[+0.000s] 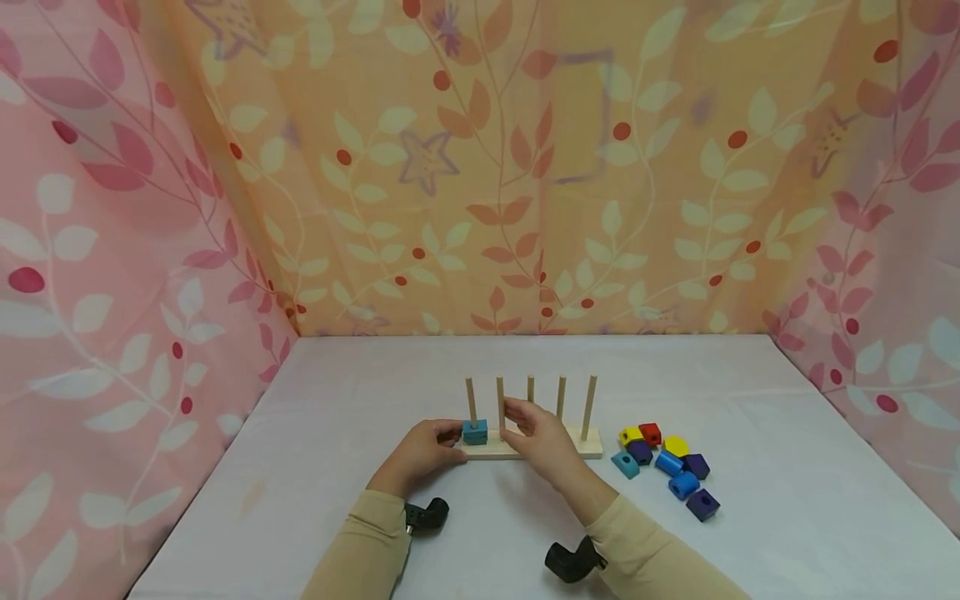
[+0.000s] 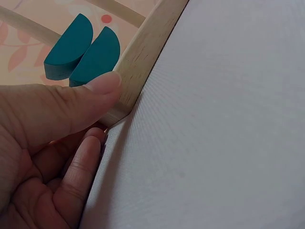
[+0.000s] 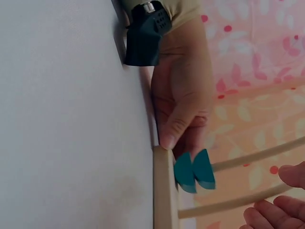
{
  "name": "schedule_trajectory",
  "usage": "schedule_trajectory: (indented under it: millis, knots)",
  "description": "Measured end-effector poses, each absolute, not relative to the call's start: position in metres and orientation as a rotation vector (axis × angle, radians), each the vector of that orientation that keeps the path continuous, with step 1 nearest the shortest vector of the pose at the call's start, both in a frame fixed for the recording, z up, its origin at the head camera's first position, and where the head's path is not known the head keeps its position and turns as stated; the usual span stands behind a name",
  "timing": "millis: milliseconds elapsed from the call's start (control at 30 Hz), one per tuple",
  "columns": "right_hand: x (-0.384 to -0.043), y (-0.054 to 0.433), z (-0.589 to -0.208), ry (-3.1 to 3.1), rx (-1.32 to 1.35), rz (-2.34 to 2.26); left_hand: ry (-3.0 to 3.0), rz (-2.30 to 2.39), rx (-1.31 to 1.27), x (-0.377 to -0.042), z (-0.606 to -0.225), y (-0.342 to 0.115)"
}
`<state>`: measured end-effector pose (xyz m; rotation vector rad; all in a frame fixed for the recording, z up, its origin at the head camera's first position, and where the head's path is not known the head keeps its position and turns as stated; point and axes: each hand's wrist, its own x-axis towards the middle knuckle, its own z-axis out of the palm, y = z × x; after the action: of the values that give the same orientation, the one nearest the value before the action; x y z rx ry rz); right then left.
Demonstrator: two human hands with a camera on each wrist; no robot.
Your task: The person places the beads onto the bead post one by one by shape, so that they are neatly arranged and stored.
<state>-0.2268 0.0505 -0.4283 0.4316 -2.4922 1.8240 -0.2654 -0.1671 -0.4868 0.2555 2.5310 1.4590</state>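
A wooden peg stand [image 1: 495, 451] with several upright pegs is in front of me. Two teal half-round blocks [image 2: 97, 55] are stacked on its leftmost peg [image 1: 470, 400]. My left hand [image 1: 418, 450] grips the left end of the base. In the left wrist view its thumb [image 2: 102, 85] presses the front face, with the fingers curled behind the end. My right hand [image 1: 546, 437] is at the second peg [image 1: 501, 396], thumb and fingertips parted near the bare shaft. No block shows between them. In the right wrist view only those fingertips [image 3: 274, 214] appear, beside that peg.
Right of the stand lies a loose group of blocks: a red block [image 1: 651, 433], a yellow disc [image 1: 676, 447], a teal block [image 1: 626, 465], blue cylinders [image 1: 683, 485] and purple blocks [image 1: 703, 505]. A white cloth [image 1: 337, 375] covers the table, with patterned curtains [image 1: 480, 250] behind.
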Motion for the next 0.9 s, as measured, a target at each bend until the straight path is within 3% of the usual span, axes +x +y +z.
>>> schedule_trajectory:
  millis: [400,900]
  knots:
    - [-0.218,0.103,-0.414,-2.576,0.347,1.734,2.537,1.459,0.281,-0.267,-0.489,-0.169]
    - [-0.216,0.187,-0.43,-2.75,0.146,1.402,2.56,1.424,0.299,-0.267,-0.489,-0.168]
